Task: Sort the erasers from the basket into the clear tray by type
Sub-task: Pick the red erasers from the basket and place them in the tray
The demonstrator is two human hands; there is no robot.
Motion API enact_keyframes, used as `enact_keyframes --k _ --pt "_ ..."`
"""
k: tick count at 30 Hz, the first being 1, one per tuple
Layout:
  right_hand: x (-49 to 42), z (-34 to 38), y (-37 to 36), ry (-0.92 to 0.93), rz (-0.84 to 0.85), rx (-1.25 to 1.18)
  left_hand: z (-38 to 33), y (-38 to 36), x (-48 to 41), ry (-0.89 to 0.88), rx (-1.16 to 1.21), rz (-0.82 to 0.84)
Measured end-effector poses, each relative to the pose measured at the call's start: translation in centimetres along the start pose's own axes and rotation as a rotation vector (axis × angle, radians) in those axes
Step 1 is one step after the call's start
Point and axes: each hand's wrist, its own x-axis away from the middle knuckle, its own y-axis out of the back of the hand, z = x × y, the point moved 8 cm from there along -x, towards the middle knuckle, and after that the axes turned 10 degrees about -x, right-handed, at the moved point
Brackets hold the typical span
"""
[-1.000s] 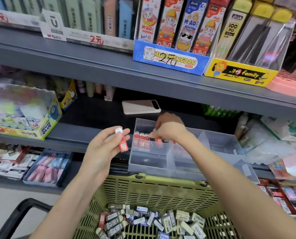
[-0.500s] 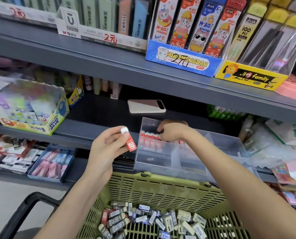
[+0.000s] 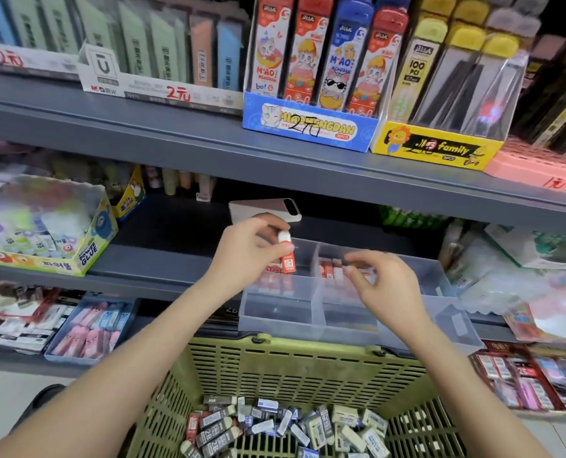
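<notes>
my left grip pinches a red eraser upright above the clear tray, mid-frame, by its matching red row; right grip slack, empty.

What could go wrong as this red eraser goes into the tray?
1. The left hand pinches the eraser with fingertips only, above the tray's back-left compartment. It could slip into the wrong compartment or drop back into the basket.
2. The tray seems to overhang the shelf edge. A press from the right hand near its front might tip it.
</notes>
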Motion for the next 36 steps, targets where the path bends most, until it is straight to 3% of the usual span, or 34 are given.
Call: enact_keyframes --k 10,15,21,24,29,33,36 --pt "1.9 -2.7 -0.7 0.057 -0.013 -0.026 2.7 -8.2 -4.7 0.002 -0.576 0.339" --pt "1.9 -2.7 -1.4 0.094 0.011 0.017 3.7 -9.9 -4.8 0.026 -0.721 0.625" --pt "1.9 -2.7 -1.7 0.110 0.011 0.032 4.1 -10.5 -4.6 0.007 -0.819 0.699" --pt "2.0 -2.6 -1.6 0.111 0.011 0.021 3.9 -9.7 -4.5 0.035 -0.781 0.628" --pt "3.5 -1.4 -0.1 0.179 -0.065 -0.014 2.1 -5.7 -3.1 0.025 -0.631 0.331" --pt "8.2 0.8 1.3 0.330 -0.216 -0.168 -1.5 -1.7 1.5 -0.140 -0.514 0.004" --pt "12.9 1.9 -1.0 0.466 -0.142 -0.248 -2.9 0.6 6.8 -0.280 -0.505 -0.140"
